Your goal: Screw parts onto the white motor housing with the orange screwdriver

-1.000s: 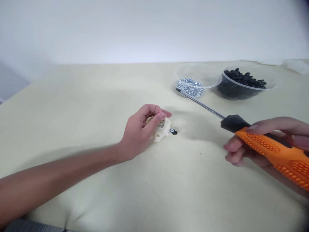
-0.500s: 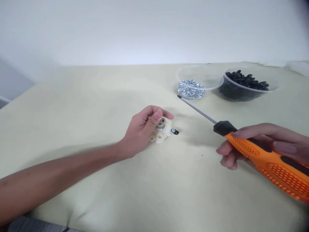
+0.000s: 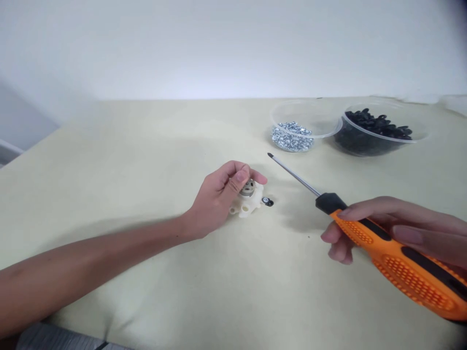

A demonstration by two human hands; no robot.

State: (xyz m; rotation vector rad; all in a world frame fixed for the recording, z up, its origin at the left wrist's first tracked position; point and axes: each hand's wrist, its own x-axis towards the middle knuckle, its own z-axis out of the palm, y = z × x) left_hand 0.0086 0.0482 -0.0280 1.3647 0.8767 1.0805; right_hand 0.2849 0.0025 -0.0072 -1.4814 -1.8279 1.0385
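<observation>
A: In the head view, where is the cream plastic housing [image 3: 258, 195]?

B: On the table [image 3: 146, 165], the left hand [image 3: 217, 198] gripping it around its round metal can [image 3: 247, 191]. Right of the housing, the right hand [image 3: 426, 218] holds a screwdriver [image 3: 381, 253] with a studded orange handle.

A: What would good handling ask?

B: Probably a steady housing and the slim shaft [image 3: 295, 176] squared to the screw [image 3: 266, 200] at its right edge.

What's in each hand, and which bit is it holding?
The right hand holds a screwdriver by its orange handle. The left hand holds a cream plastic piece near its round grey part; where the hidden fingers touch can't be told.
</observation>
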